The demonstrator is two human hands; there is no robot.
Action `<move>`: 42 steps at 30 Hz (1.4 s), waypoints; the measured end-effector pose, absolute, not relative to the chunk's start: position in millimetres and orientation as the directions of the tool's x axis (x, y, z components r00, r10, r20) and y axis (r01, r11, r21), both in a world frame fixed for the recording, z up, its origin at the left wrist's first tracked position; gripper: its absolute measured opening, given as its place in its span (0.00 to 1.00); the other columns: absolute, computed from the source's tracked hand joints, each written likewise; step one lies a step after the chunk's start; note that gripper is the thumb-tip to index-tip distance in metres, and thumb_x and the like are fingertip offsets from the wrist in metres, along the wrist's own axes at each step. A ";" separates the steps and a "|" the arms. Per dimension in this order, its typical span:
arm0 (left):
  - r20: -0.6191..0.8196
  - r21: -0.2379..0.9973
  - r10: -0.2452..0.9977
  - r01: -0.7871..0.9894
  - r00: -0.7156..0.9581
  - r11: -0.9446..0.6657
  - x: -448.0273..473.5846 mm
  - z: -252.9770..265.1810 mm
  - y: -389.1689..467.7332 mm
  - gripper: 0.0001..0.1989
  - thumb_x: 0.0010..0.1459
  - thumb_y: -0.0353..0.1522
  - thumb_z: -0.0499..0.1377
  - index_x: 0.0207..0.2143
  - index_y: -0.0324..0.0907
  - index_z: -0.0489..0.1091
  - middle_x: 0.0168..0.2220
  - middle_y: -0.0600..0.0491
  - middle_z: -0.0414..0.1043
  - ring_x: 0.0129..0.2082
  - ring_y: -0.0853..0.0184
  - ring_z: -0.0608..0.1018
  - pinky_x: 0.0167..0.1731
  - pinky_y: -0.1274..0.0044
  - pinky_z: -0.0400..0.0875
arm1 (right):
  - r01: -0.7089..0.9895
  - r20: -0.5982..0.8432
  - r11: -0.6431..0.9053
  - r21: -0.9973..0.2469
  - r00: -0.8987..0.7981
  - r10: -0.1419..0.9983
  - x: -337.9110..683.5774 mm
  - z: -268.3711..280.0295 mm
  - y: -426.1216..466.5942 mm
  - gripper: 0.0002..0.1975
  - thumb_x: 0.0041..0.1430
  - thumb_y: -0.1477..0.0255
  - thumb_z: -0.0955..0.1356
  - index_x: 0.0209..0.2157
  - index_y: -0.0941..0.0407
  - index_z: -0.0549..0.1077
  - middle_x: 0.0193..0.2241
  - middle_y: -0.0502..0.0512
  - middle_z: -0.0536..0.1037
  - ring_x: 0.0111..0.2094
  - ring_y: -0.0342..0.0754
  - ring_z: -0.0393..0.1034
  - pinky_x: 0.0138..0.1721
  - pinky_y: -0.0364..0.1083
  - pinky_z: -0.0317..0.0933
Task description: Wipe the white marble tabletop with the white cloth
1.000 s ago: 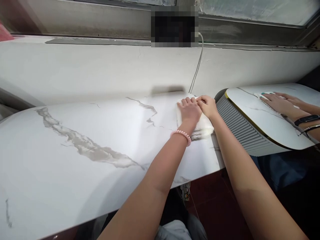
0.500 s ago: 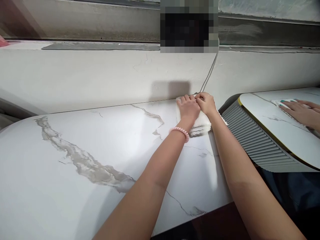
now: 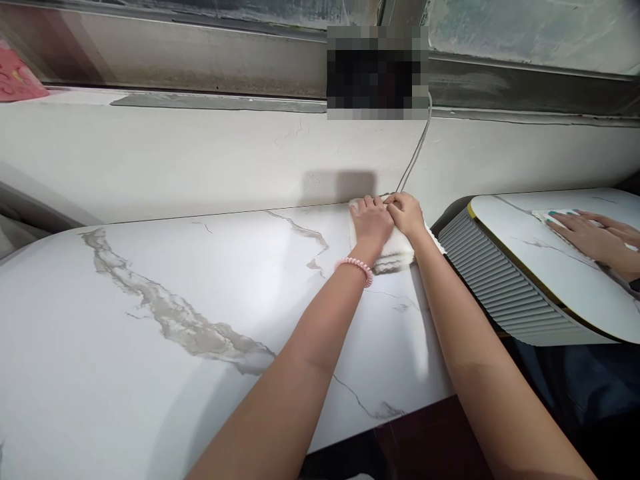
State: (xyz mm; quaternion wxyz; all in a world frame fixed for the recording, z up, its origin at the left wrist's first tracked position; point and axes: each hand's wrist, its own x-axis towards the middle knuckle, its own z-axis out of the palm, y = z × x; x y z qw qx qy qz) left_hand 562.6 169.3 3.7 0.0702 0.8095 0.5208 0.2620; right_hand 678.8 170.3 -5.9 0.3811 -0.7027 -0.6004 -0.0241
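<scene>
A folded white cloth (image 3: 395,257) lies on the white marble-patterned tabletop (image 3: 260,287), at its back edge near the right end. My left hand (image 3: 373,220) presses on top of this cloth with fingers bent over its far part; a pink coiled band (image 3: 356,269) circles that wrist. Close beside it, my right hand (image 3: 406,215) has its fingers curled onto the cloth's far right part. Both hands grip the cloth, and their fingertips are partly hidden.
On the right, another person's hands (image 3: 590,237) rest on a white cloth on a second marble-patterned table (image 3: 565,280) with ribbed grey sides. Cables (image 3: 416,150) run down the wall from a blurred-out dark object (image 3: 377,77). Something pink (image 3: 20,75) sits on the ledge at left.
The view has tilted up slightly, showing more window and ledge. My hands stay on the cloth at nearly the same place on the table. The other person's hands remain on their cloth.
</scene>
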 end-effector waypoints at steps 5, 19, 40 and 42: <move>0.352 0.379 0.884 0.816 0.309 -0.436 552.9 5.7 160.8 0.14 0.66 0.30 0.45 0.47 0.38 0.67 0.49 0.41 0.70 0.51 0.56 0.70 0.53 0.65 0.59 | 0.859 0.472 -0.005 -0.512 0.287 0.833 667.8 -5.7 161.4 0.10 0.49 0.73 0.60 0.28 0.53 0.73 0.35 0.57 0.77 0.43 0.55 0.68 0.49 0.53 0.61; 0.334 0.354 0.885 0.827 0.324 -0.437 515.6 7.7 120.8 0.15 0.67 0.31 0.44 0.49 0.38 0.67 0.50 0.41 0.70 0.52 0.56 0.69 0.51 0.67 0.59 | 0.892 0.385 -0.071 -0.447 0.264 0.884 626.8 1.3 115.2 0.15 0.55 0.77 0.60 0.37 0.55 0.76 0.42 0.59 0.76 0.48 0.55 0.66 0.52 0.52 0.58; 0.162 0.227 0.907 0.880 0.388 -0.417 481.8 25.2 43.0 0.19 0.66 0.24 0.41 0.52 0.35 0.66 0.53 0.37 0.66 0.53 0.54 0.67 0.50 0.66 0.62 | 0.884 0.212 -0.189 -0.428 0.301 0.930 580.3 25.9 43.0 0.18 0.57 0.79 0.59 0.38 0.52 0.78 0.43 0.52 0.80 0.45 0.51 0.70 0.43 0.46 0.62; 0.161 0.243 0.923 0.892 0.350 -0.381 483.9 24.1 48.9 0.18 0.67 0.26 0.41 0.51 0.36 0.66 0.53 0.38 0.67 0.54 0.54 0.66 0.49 0.66 0.62 | 0.852 0.200 -0.269 -0.449 0.390 0.899 575.4 25.3 48.6 0.15 0.56 0.77 0.60 0.34 0.52 0.78 0.40 0.54 0.80 0.42 0.53 0.71 0.40 0.47 0.62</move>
